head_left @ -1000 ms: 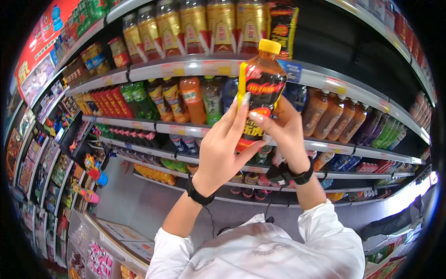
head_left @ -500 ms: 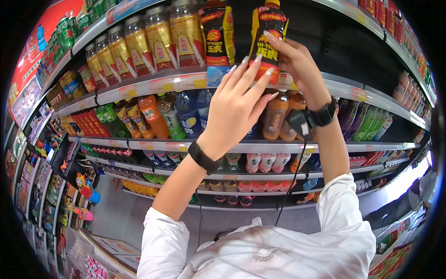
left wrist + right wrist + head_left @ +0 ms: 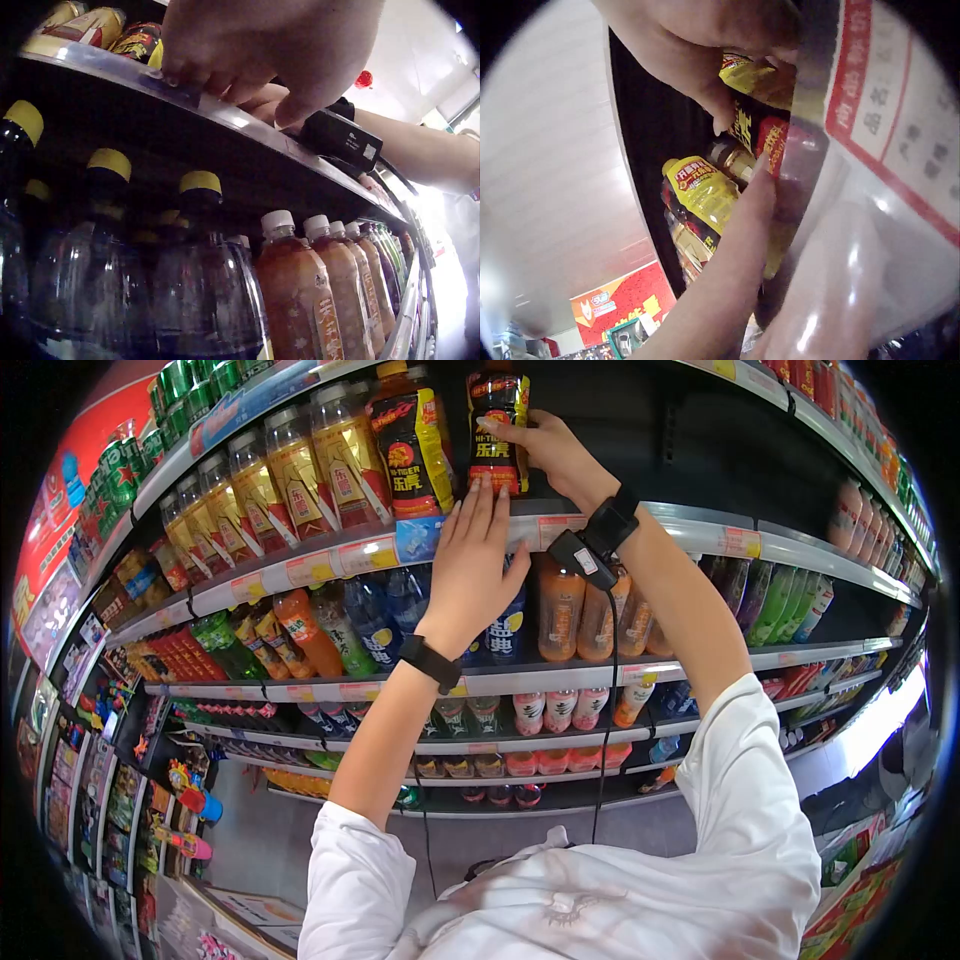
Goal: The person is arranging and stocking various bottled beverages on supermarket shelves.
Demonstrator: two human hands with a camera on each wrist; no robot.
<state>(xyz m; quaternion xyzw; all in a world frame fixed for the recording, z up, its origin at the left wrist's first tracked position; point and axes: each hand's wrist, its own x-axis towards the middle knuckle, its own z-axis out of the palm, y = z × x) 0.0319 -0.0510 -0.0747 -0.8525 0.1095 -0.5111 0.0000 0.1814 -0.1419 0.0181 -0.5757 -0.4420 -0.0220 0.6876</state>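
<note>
On the upper shelf stands a black-and-yellow Hi-Tiger drink bottle point(image 3: 494, 445), its top cut off by the head view's edge. My right hand point(image 3: 565, 458) grips it from the right, thumb across the label and the other fingers hidden behind. Fingertips of my left hand point(image 3: 472, 582) touch the bottle's lower front, the fingers straight and pointing up. Just to the left is a second Hi-Tiger bottle point(image 3: 410, 455). The right wrist view shows the gripped bottle's label point(image 3: 772, 142) between both hands, with the second bottle point(image 3: 703, 191) behind.
Gold-labelled bottles point(image 3: 300, 480) line the same shelf further left. A price-tag rail point(image 3: 330, 563) runs along its front edge. Below stand orange-brown bottles point(image 3: 562, 610) and blue bottles point(image 3: 210, 277). A black cable point(image 3: 606, 710) hangs from the right wrist's device.
Both hands have raised the Hi-Tiger bottle from in front of the shelves onto the upper shelf, beside the similar one. The left hand's fingers have moved to the bottle's lower front.
</note>
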